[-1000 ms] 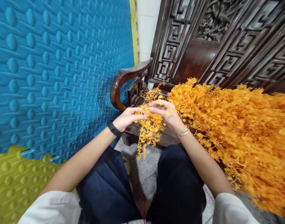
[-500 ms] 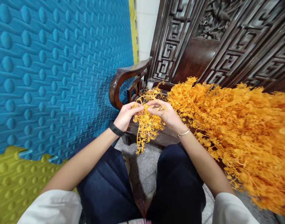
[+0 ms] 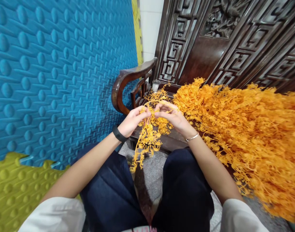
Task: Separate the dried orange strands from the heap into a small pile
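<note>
A yellow-orange plastic flower spray (image 3: 149, 137) with thin curly stems hangs between my hands, its lower end dangling over the gap between my knees. My left hand (image 3: 135, 120), with a black band at the wrist, pinches it between thumb and fingertips. My right hand (image 3: 174, 118), wearing a silver bangle, is closed in a pinch on a stem of the same spray, its thumb almost meeting the left thumb. Stems partly cover the fingertips. Behind the hands, more thin yellow sprigs (image 3: 159, 95) show above the dark bench seat.
A large heap of the same orange sprays (image 3: 255, 135) covers the bench to the right. Behind it rises a carved dark wood backrest (image 3: 198, 61). A curved armrest (image 3: 122, 83) stands left of the hands, near a small clear cup (image 3: 156, 85). Blue foam matting (image 3: 53, 80) lies on the left.
My hands have parted slightly, the right one moving a little to the right. The hanging end of the spray has swung down and to the left.
</note>
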Available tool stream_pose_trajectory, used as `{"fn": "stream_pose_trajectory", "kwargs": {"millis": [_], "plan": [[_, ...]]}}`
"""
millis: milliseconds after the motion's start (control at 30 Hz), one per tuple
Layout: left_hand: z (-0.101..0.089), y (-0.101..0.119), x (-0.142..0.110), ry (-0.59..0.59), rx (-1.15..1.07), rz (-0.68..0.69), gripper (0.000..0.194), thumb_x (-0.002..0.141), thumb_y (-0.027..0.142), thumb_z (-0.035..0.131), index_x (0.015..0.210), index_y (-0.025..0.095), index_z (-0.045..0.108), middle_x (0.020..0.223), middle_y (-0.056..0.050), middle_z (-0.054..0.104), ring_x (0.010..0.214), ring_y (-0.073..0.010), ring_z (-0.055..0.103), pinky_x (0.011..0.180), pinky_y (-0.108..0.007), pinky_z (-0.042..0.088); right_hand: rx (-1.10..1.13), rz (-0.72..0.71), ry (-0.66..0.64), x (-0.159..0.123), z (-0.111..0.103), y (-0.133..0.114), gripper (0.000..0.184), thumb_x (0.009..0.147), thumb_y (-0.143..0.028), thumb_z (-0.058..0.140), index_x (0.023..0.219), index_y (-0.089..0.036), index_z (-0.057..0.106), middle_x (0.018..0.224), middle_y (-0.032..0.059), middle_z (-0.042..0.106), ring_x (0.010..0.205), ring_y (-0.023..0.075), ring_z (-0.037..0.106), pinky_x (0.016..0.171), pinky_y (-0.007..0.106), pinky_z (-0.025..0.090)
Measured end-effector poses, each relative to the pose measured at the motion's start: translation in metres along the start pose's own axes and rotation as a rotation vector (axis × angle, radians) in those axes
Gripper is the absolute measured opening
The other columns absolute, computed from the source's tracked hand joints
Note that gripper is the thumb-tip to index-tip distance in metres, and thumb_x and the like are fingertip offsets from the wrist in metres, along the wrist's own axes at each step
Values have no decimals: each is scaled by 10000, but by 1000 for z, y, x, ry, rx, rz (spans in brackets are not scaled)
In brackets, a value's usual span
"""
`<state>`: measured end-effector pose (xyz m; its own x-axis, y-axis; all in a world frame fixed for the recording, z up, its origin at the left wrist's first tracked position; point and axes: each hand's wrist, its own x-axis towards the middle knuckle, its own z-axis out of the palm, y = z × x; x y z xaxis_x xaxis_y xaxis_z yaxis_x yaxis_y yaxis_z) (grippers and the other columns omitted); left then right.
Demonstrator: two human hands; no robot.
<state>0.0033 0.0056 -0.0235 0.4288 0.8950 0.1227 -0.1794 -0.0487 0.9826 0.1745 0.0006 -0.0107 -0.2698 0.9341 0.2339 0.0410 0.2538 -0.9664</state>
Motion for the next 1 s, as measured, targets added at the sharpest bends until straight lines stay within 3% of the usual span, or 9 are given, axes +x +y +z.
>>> {"fn": "stream_pose_trajectory", "kwargs": {"millis": [233,400,567,733,867,1000], "plan": [[0,3,-1,-1,100,-43,113,714,257,636,735,167,571,614,39,521,490,-63,427,491,-214,338,82,-32,29,1,0,3,253,631,-327,741,671,-199,526,822,2,594,799,124,576,847,330,493],[3,5,-1,42,131,-61,155,711,302,656,732,169,579,555,55,461,423,-37,307,419,-203,205,61,-62,76,2,4,2,248,665,-312,709,657,-199,488,810,5,593,774,124,578,822,341,499],[5,3,-1,98,137,-35,248,696,383,689,689,166,571,519,63,391,422,-38,266,418,-216,163,9,-54,192,3,9,7,212,668,-279,690,687,-193,498,742,-6,555,685,115,548,737,328,493],[7,-4,0,163,185,10,268,694,370,680,644,147,540,518,62,390,441,-38,269,433,-216,165,-269,-169,309,1,12,15,150,712,-242,635,710,-198,491,675,-29,526,596,90,476,605,266,420],[8,-16,6,250,154,31,261,678,358,667,634,147,519,527,58,412,459,-48,305,438,-206,195,-520,-261,310,4,15,21,107,747,-200,587,730,-200,482,635,-42,501,558,88,438,561,251,378],[9,-29,14,348,116,79,256,661,340,668,616,144,511,528,57,410,476,-52,330,454,-193,242,-688,-377,282,16,21,33,87,762,-148,551,779,-202,485,700,-12,520,610,114,470,597,271,409]]}}
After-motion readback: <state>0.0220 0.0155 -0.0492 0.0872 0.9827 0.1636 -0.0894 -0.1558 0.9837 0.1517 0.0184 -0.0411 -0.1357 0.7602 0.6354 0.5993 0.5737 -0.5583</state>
